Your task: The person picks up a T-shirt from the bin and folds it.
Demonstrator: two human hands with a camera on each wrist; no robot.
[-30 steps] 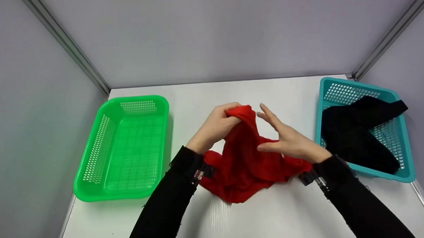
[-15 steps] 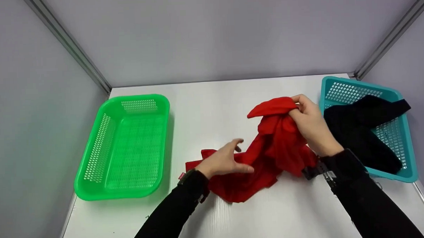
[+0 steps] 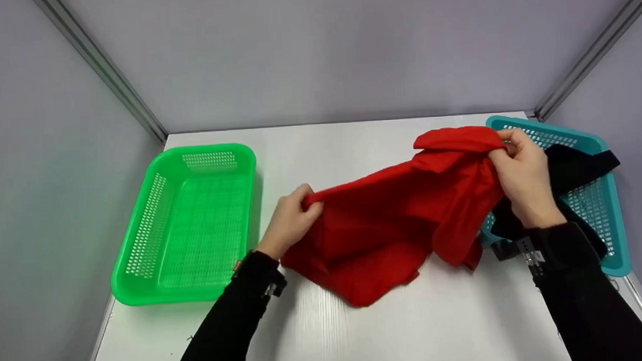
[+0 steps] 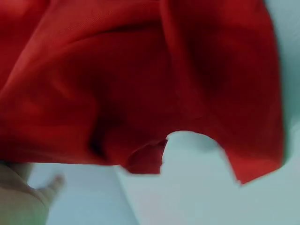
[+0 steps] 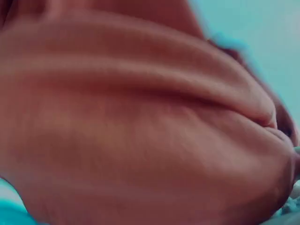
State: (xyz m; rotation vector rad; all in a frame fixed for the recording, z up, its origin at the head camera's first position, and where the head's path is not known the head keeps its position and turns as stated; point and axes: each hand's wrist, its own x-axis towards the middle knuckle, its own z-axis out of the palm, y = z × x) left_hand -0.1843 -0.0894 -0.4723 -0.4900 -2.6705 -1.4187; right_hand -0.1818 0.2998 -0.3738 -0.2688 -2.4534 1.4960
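While you hold the red cloth [image 3: 386, 221] stretched between both hands above the white table [image 3: 358, 334], its lower folds sag down and rest on the tabletop in front of you. Your left hand [image 3: 290, 221] pinches one edge of the cloth with curled fingers, low and near the middle of the table. Your right hand [image 3: 524, 176] grasps a bunched part of the cloth, raised higher and held over the near edge of the teal basket [image 3: 599, 192]. In the left wrist view the cloth [image 4: 140, 79] hangs in loose folds and fills most of the picture; the right wrist view is blurred and shows little you can rely on. A black cloth [image 3: 577, 166] lies inside the teal basket, partly draped over its far rim. To your left, well apart from the cloth, stands the green basket [image 3: 189, 222].
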